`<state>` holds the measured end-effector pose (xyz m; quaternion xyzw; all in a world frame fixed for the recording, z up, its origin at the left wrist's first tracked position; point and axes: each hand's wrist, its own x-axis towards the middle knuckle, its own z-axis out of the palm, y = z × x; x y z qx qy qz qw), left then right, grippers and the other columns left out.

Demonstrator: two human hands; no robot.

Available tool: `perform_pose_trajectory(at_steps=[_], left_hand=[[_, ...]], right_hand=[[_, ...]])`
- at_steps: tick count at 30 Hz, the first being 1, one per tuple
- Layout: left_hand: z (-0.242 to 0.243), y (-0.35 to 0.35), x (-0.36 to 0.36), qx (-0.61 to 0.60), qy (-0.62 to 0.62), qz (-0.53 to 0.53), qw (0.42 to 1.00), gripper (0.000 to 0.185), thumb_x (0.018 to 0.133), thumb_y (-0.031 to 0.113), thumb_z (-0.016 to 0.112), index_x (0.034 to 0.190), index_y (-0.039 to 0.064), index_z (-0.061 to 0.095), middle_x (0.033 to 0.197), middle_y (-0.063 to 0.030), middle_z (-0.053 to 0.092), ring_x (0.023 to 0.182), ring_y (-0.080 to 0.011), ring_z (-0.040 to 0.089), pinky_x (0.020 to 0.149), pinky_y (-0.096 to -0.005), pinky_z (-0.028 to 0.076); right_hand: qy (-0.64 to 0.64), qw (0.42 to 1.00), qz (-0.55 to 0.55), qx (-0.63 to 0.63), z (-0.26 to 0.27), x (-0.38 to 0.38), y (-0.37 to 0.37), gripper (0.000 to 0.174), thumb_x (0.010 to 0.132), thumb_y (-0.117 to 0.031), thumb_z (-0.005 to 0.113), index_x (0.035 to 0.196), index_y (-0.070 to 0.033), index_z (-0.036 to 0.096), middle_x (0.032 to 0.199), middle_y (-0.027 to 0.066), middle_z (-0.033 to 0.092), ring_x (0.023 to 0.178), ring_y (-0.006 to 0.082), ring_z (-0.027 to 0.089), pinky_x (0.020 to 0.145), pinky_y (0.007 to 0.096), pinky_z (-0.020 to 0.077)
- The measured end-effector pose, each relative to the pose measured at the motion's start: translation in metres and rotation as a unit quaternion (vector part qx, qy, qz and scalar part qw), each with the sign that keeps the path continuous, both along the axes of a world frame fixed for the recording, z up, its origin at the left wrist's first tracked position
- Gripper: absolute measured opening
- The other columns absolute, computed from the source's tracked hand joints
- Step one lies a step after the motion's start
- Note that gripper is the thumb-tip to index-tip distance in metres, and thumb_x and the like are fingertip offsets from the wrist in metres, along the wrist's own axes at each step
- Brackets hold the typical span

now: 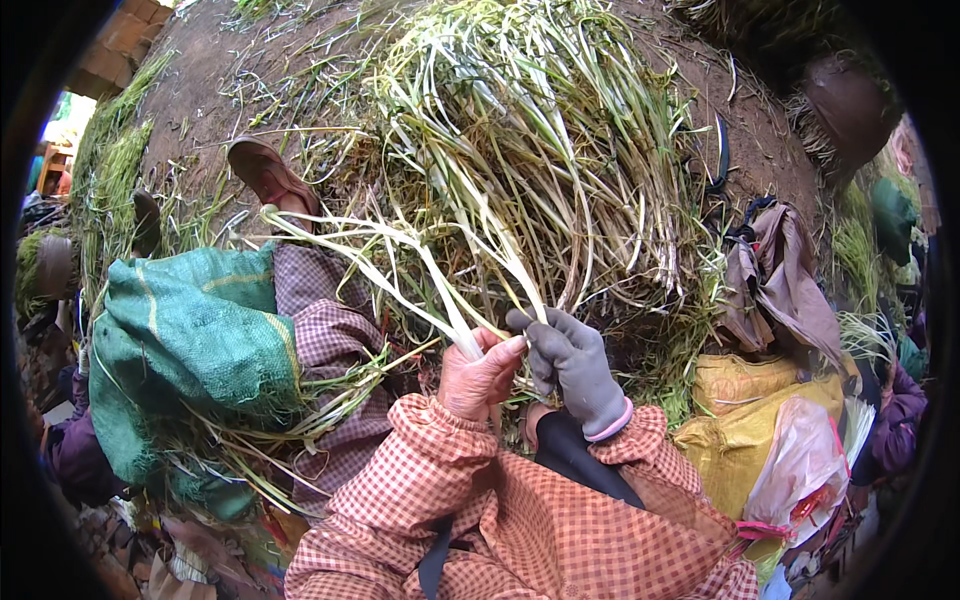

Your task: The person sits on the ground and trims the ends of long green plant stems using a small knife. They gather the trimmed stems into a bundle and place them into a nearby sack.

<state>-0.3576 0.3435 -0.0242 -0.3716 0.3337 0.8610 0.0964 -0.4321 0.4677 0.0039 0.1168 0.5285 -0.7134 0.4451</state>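
Observation:
Long pale green-and-white plant stalks point(390, 289) are gripped in my bare left hand point(480, 373), their far ends reaching up and left. My right hand point(574, 367), in a grey glove with a pink cuff, pinches another white stalk point(525, 281) between thumb and fingers. The two hands meet fingertip to fingertip, low in the middle of the view. Just beyond them a large heap of long-stemmed green plants point(547, 150) lies on the ground, its paler stem ends towards the lower right. Loose stalks point(360, 390) lie by my left forearm.
A green woven sack point(195, 330) covers the left leg, below a brown shoe point(274, 180). At right are a brown cloth point(787, 277), yellow woven sacks point(750, 427) and a pinkish plastic bag point(802, 457). Other people in purple sleeves point(900, 420) sit at both edges. Plant scraps litter the soil.

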Motion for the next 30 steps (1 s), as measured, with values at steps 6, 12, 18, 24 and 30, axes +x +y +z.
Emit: perform_pose_trajectory(at_steps=[6,12,18,24,30], left_hand=[[0.007,-0.028,-0.002,-0.037,0.016,0.039,0.998,0.027,0.087,0.031,0.066,0.098,0.007,0.061,0.062,-0.0007,0.057,0.042,-0.0052,0.045,0.035,-0.0178,0.033],[0.009,-0.027,-0.011,-0.004,-0.022,-0.022,0.999,0.022,0.088,0.022,0.065,0.101,0.005,0.062,0.058,0.0025,0.051,0.043,-0.0051,0.043,0.035,-0.0177,0.028],[0.000,-0.027,-0.004,-0.041,0.055,0.075,0.995,0.018,0.089,0.014,0.061,0.103,0.002,0.061,0.071,-0.0024,0.058,0.048,-0.0061,0.048,0.034,-0.0183,0.031],[-0.003,-0.045,-0.008,-0.104,0.061,0.155,0.980,0.015,0.091,0.015,0.058,0.102,0.004,0.060,0.079,-0.0059,0.064,0.059,-0.0067,0.058,0.035,-0.0176,0.038],[-0.003,-0.074,-0.006,-0.116,0.115,0.161,0.973,0.017,0.094,0.018,0.056,0.107,0.006,0.056,0.088,-0.0087,0.064,0.066,-0.0100,0.060,0.035,-0.0189,0.039]], right_hand=[[0.105,0.990,0.096,-0.006,-0.009,0.009,0.006,0.019,0.090,-0.013,0.058,0.102,0.001,0.062,0.069,0.0023,0.060,0.057,0.0090,0.056,0.052,0.0231,0.0475],[0.272,0.945,0.162,0.080,-0.025,0.013,0.007,0.024,0.091,-0.022,0.061,0.097,0.001,0.063,0.070,0.0065,0.059,0.064,0.0096,0.055,0.059,0.0258,0.0467],[0.361,0.908,0.091,0.192,-0.032,0.014,0.012,0.018,0.087,-0.016,0.063,0.093,0.001,0.065,0.074,0.0133,0.060,0.067,0.0176,0.060,0.060,0.0292,0.0468],[0.503,0.800,0.136,0.298,-0.068,0.031,0.061,0.011,0.081,-0.011,0.064,0.077,-0.001,0.061,0.070,0.0145,0.057,0.062,0.0308,0.058,0.056,0.0365,0.0468],[0.334,0.714,0.318,0.527,-0.073,0.044,0.121,0.027,0.089,-0.033,0.053,0.088,-0.008,0.062,0.077,0.0142,0.063,0.071,0.0359,0.061,0.068,0.0445,0.0474]])
